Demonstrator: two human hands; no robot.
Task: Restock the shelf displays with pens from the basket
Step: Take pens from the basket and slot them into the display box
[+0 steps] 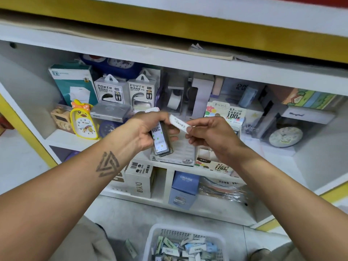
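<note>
Boxes (111, 91) reading "POWER BANK", left hand (148, 130) gripping "100" case (161, 140)

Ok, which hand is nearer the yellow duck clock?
Left. The left hand, gripping a stack of small boxes, is just right of the yellow duck clock; the right hand is farther right.

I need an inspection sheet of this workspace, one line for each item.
Surface: white shelf, crowded with goods.
Job's things: white basket on the floor, full of small packs; display box on the shelf.
Clutter: power banks, duck clock, blue box.
Hands: left hand holds a stack of packs; right hand pinches a white pack.
Cables: nothing seen.
Surroundings: yellow trim.
</note>
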